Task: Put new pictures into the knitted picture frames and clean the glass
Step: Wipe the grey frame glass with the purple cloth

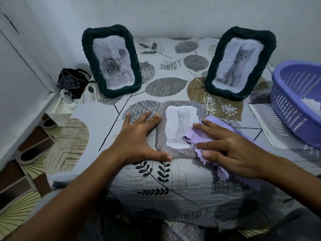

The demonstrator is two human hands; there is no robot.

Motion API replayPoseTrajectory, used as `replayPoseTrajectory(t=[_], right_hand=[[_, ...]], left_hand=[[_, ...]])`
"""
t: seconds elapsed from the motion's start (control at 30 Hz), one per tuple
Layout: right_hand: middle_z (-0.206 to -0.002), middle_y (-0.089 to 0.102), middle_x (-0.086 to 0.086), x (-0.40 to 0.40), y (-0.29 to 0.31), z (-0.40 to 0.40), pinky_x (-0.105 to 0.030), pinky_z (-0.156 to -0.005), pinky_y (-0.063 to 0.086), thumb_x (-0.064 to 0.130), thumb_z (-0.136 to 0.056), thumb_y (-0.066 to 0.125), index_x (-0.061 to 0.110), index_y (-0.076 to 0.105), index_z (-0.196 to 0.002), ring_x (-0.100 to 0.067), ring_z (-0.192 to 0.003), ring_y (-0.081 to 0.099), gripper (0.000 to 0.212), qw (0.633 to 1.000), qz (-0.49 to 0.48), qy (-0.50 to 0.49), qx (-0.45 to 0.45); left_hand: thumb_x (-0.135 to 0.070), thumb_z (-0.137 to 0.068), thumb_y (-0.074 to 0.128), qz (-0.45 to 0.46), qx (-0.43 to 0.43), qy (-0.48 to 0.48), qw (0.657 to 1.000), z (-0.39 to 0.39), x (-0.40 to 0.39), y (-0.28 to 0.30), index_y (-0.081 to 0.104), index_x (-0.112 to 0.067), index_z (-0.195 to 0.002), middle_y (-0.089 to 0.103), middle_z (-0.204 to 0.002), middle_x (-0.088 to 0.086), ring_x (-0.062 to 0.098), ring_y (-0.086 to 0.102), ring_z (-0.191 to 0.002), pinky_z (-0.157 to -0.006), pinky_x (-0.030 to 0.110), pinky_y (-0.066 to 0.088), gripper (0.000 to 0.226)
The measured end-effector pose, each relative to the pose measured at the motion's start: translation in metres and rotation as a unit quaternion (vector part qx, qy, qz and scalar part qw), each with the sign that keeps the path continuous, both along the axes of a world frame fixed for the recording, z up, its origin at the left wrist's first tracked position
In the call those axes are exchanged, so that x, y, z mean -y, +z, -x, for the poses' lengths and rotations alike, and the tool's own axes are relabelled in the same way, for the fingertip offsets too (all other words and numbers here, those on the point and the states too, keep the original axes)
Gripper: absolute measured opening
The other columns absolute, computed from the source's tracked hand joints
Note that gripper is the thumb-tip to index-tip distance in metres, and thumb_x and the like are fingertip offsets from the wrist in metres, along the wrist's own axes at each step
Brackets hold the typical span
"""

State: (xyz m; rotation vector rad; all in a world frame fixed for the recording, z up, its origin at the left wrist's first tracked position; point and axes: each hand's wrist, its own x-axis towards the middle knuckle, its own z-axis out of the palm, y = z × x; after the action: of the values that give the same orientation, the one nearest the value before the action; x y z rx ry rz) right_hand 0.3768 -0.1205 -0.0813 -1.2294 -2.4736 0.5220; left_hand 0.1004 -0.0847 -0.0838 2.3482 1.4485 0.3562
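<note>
2 bare forearms, no sleeves, left hand (pixel 139 136), right hand (pixel 231 146), short nails, no rings

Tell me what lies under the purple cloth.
The purple cloth covers the lower right corner of the grey frame and part of its kitten picture; the right hand presses it down. That covered corner cannot be seen.

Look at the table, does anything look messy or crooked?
Nothing is spilled or broken. The grey frame lies flat while the left hand steadies it and the right hand presses the purple cloth on its glass. Both dark frames stand upright, leaning back.
</note>
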Motion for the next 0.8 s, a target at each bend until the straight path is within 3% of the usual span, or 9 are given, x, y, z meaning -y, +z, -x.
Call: replayPoseTrajectory(t=[0.27,0.5,0.7,0.8], right_hand=[[-0.156,0.027,0.008,0.001,0.005,-0.003,-0.014,-0.109,0.022,0.068,-0.089,0.031,0.035,0.069,-0.113,0.003,-0.142,0.018,0.056,0.999,0.022,-0.049,-0.011],[-0.153,0.034,-0.002,0.027,-0.007,0.009,-0.047,-0.110,0.033,0.069,-0.093,0.021,0.034,0.065,-0.122,-0.025,-0.142,0.029,0.063,0.990,-0.076,-0.097,0.073],[-0.145,0.045,-0.010,0.018,0.000,0.008,-0.047,-0.084,0.053,0.066,-0.094,0.015,0.032,0.067,-0.117,-0.032,-0.131,0.046,0.066,0.972,-0.124,-0.128,0.150],[-0.156,0.028,-0.004,0.007,0.010,0.014,-0.045,-0.093,0.047,0.074,-0.084,0.003,0.038,0.056,-0.129,-0.025,-0.141,0.031,0.079,0.968,-0.072,-0.157,0.185]], left_hand=[[-0.091,-0.041,0.049,0.000,-0.003,0.004,1.000,0.000,0.001,0.002,0.017,-0.031,-0.151,-0.001,-0.140,-0.023,-0.031,-0.032,-0.108,-0.113,0.036,-0.021,0.130],[-0.091,-0.037,0.046,0.009,-0.003,0.012,1.000,-0.002,0.006,0.009,0.016,-0.031,-0.151,-0.001,-0.139,-0.021,-0.036,-0.042,-0.092,-0.108,0.035,-0.021,0.132],[-0.092,-0.039,0.048,0.006,-0.007,-0.002,1.000,-0.001,0.003,0.007,0.016,-0.031,-0.152,-0.002,-0.139,-0.022,-0.035,-0.036,-0.101,-0.111,0.036,-0.021,0.132],[-0.092,-0.041,0.048,0.002,-0.011,-0.006,1.000,0.000,0.001,0.004,0.014,-0.032,-0.152,-0.004,-0.139,-0.023,-0.029,-0.031,-0.110,-0.113,0.037,-0.022,0.131]])
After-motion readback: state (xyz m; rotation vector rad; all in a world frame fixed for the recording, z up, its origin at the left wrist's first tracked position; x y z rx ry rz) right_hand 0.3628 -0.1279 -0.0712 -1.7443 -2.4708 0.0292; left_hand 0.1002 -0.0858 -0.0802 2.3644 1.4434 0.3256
